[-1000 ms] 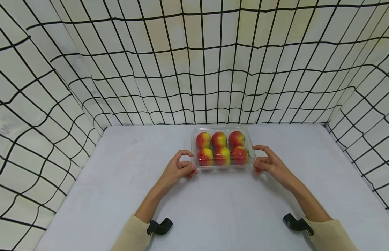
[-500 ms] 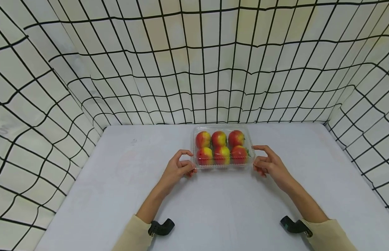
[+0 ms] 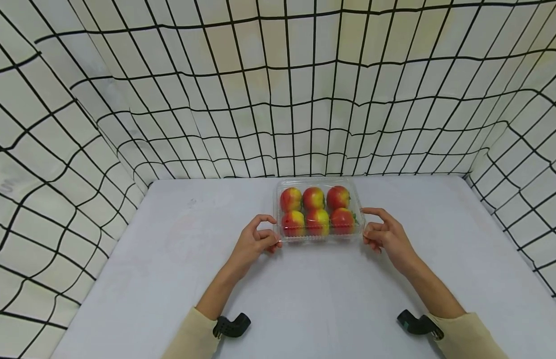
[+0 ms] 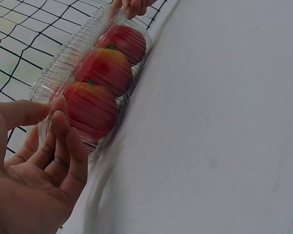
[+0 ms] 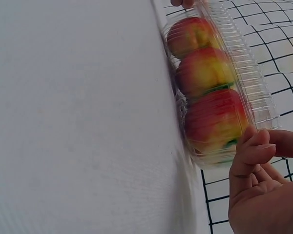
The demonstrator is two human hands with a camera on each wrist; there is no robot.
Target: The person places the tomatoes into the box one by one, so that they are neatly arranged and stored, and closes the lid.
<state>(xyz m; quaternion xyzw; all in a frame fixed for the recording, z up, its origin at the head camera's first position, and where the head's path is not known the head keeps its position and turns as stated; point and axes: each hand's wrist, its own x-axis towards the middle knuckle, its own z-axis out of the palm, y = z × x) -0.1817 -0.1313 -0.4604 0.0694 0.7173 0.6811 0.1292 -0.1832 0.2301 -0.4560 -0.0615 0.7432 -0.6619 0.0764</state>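
Note:
A clear plastic clamshell box stands at the back middle of the white table, its lid over several red-and-yellow apples in two rows. At its near left corner, my left hand pinches the rim between thumb and fingertips. The left wrist view shows that left hand with the thumb on one side of the clear edge and fingers on the other. My right hand pinches the opposite near corner. In the right wrist view, the right hand's thumb and index finger meet at the rim.
Black netting over pale walls closes off the back and both sides of the table. The box's far edge lies close to the back net. Black wrist mounts sit at both beige sleeves.
The right forearm has shifted slightly to the left. Both hands keep their pinch on the clamshell box, which stays in place.

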